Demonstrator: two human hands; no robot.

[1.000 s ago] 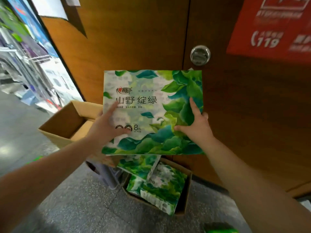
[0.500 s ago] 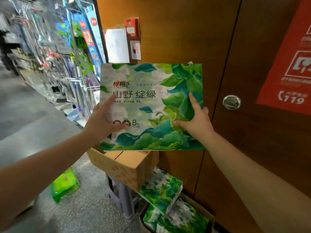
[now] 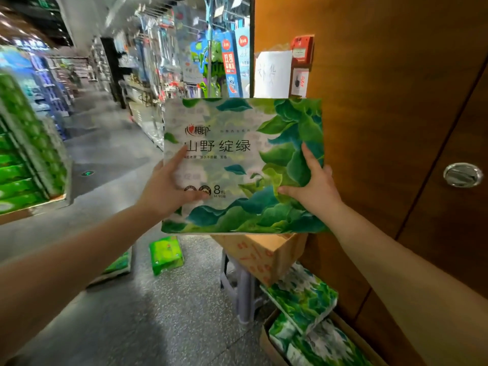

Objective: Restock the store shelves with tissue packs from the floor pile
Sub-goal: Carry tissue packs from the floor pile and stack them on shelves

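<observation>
A large flat tissue pack (image 3: pixel 237 122) printed with green leaves is held up at chest height in front of me. My left hand (image 3: pixel 169 188) grips its lower left side, thumb on the front face. My right hand (image 3: pixel 314 188) grips its lower right side, thumb across the leaves. More packs of the same print (image 3: pixel 303 294) lie low at the right, some in an open carton (image 3: pixel 266 344) on the floor. Green stacked tissue packs fill a shelf (image 3: pixel 18 165) at the far left.
A wooden door with a round metal handle (image 3: pixel 462 175) fills the right. A cardboard box (image 3: pixel 264 254) sits on a small stool under the held pack. Loose green packs (image 3: pixel 165 254) lie on the grey floor. An aisle with hanging goods (image 3: pixel 169 62) runs ahead.
My view has swung left and up, away from the door toward the aisle. Both hands keep the same hold on the pack, which has travelled with me.
</observation>
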